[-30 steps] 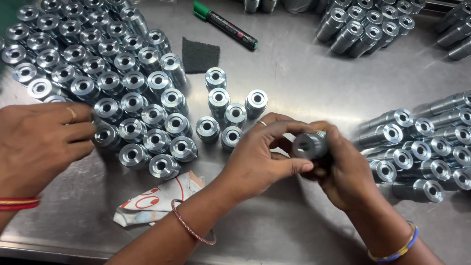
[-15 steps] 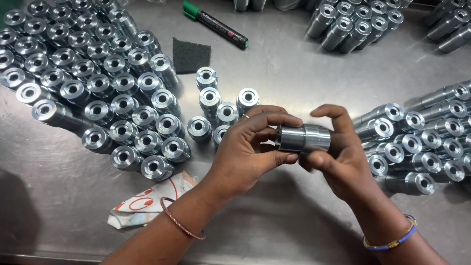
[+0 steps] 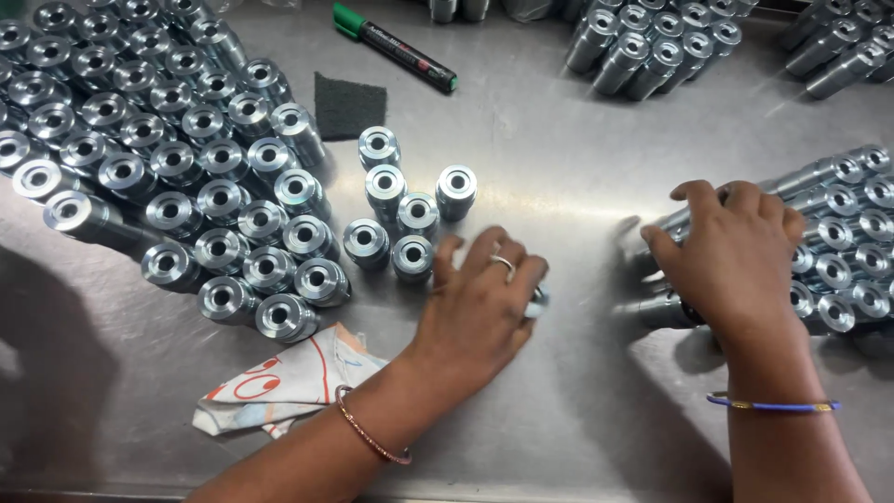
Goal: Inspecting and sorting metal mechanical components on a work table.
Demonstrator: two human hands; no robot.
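1. Near the front edge of the steel table [image 3: 577,149], a crumpled printed cloth [image 3: 279,387], just left of the left forearm.
2. A little further in, the left hand [image 3: 480,298], palm down, fingers curled over a small shiny metal sleeve [image 3: 538,300]. Only a sliver peeking out at the right side of that hand; rest hidden, so long axis not clear. Looks like gripping, but cannot tell for sure.
3. Just past the left fingertips, a small group of upright sleeves [image 3: 400,219], holes facing up, very close to that hand.
4. Toward the right edge, the right hand [image 3: 731,251], fingers spread and bent, resting on a row of lying sleeves [image 3: 838,251]. Long axes there running left to right, open ends toward the right edge. Blurred under the palm; gripping one or only touching, cannot tell.
5. Right hand nearer to the lying row, left hand nearer to the upright group.
6. Along the left edge, a big crowd of standing sleeves [image 3: 168,158], well apart from both hands.
7. Further back, a dark scrub pad [image 3: 349,104] and a green-capped marker [image 3: 396,47].
8. At the far right corner, more sleeves [image 3: 652,42], cut off by the picture's top.
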